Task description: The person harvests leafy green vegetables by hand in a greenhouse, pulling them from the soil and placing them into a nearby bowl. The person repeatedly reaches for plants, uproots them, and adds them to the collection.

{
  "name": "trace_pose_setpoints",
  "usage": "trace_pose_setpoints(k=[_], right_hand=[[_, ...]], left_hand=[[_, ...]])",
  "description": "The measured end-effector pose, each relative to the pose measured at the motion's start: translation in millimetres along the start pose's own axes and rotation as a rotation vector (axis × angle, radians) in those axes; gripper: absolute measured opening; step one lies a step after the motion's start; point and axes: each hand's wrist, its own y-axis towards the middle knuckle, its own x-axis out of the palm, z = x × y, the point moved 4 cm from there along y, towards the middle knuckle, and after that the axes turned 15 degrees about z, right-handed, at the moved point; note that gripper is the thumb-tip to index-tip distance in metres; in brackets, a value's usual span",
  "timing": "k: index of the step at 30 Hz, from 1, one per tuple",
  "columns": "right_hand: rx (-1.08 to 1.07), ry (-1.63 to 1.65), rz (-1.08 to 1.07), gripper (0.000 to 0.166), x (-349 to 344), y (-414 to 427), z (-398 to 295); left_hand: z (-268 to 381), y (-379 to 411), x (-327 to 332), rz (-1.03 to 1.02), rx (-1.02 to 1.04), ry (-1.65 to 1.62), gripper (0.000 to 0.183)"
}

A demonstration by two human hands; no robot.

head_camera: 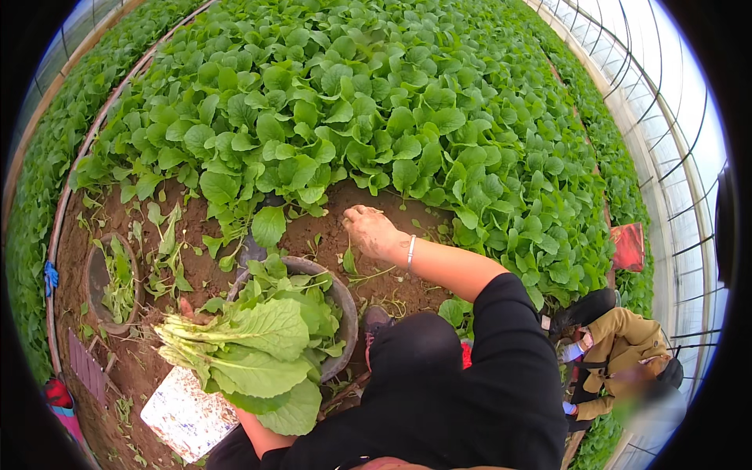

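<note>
A bunch of leafy greens with pale stems and roots is in my left hand, whose fingers are mostly hidden behind the stems. The leaves hang over a round tub that holds more greens. My right hand, soil on its skin and a bracelet at the wrist, reaches over bare soil at the front edge of the dense leafy bed. Its fingertips point down and to the left; whether anything is between them cannot be told.
Another round tub with some greens stands at the left, near loose plants on the soil. A stained white board or lid lies below the bunch. A person in a brown jacket works at the right, near a red container.
</note>
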Motion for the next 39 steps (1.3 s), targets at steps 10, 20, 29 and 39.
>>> trace_pose_setpoints(k=[10,20,29,39], right_hand=[[0.330,-0.735,-0.736,0.040,288.9,-77.4,253.8],[0.752,-0.473,-0.742,0.031,214.9,-50.3,239.5],[0.612,-0.135,-0.335,0.032,136.1,-51.4,168.0],[0.420,1.130,0.102,0.052,-4.1,28.6,55.9]], left_hand=[[-30.8,20.1,-31.8,0.150,-0.076,0.035,0.102],[-36.1,15.2,-31.1,0.189,-0.051,0.062,0.101],[-26.0,-2.5,-22.3,0.127,-0.036,0.046,0.100],[-0.2,-22.3,17.1,-0.095,-0.012,0.062,0.099]])
